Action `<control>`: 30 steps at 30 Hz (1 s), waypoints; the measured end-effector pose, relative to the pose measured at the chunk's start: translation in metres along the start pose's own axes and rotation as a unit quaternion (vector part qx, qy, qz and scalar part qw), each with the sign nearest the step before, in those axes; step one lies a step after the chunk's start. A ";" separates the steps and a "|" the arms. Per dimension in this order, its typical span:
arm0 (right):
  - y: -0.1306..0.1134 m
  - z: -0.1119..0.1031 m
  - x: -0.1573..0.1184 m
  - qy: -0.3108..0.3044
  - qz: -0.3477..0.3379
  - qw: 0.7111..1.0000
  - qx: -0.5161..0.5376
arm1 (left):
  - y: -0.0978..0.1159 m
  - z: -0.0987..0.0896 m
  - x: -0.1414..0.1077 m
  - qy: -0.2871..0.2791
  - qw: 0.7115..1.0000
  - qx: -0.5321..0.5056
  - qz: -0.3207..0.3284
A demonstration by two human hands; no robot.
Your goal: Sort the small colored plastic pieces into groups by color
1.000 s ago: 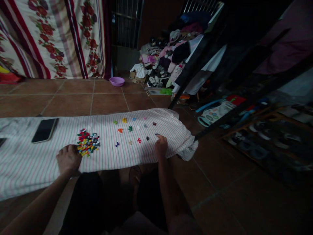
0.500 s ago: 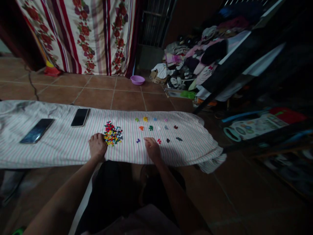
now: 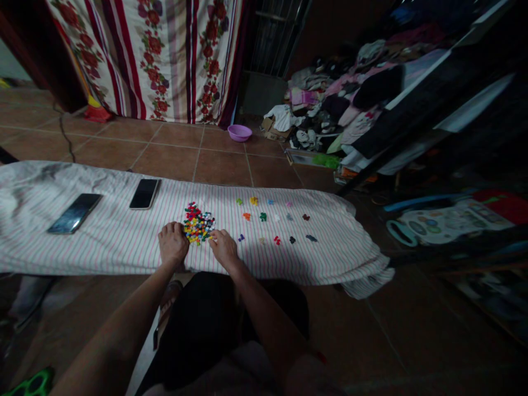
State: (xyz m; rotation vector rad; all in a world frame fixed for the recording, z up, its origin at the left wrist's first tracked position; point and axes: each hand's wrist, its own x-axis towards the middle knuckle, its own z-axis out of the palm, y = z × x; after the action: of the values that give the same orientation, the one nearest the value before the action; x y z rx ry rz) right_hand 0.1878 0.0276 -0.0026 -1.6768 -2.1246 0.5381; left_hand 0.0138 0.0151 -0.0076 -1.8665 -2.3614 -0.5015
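Mixed pile (image 3: 193,223): bright little pieces heaped on the striped cloth (image 3: 124,247), right between the two hands.
Left hand (image 3: 173,242): palm down, fingers loosely curled at the pile's left edge — can't tell if anything's tucked under there.
Right hand (image 3: 225,247): thumb and fingers drawn close together at the pile's lower right edge, a yellow bit by the tips; too small to tell if it's actually pinched.
Colour groups: small clusters in rough rows to the right, e.g. orange cluster (image 3: 246,216), dark green cluster (image 3: 263,217), red cluster (image 3: 277,240).
Phones: two, lying left of the pile — the nearer phone (image 3: 145,193) and the farther phone (image 3: 75,213).
Step at the pile: looks like picking pieces out, I'd say.
Next move there: calls for a light fingertip pinch without scattering neighbours.
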 end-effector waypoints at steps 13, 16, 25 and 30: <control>0.003 0.010 -0.009 0.049 0.013 0.999 0.014 | 0.001 -0.003 0.000 -0.006 1.000 -0.002 0.001; 0.009 0.010 -0.008 0.059 -0.003 0.997 0.059 | 0.001 -0.002 0.000 -0.009 1.000 0.001 0.000; 0.028 -0.010 0.007 0.086 -0.010 0.982 0.169 | 0.003 -0.006 0.000 -0.017 1.000 0.001 0.002; 0.054 -0.029 0.031 0.141 0.034 0.971 0.191 | 0.006 -0.009 0.000 -0.032 0.999 0.001 0.000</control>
State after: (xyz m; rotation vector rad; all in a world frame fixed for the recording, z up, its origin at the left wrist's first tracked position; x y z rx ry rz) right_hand 0.2406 0.0706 -0.0036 -1.5076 -1.6467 0.6401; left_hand 0.0178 0.0136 0.0024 -1.9092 -2.4010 -0.4475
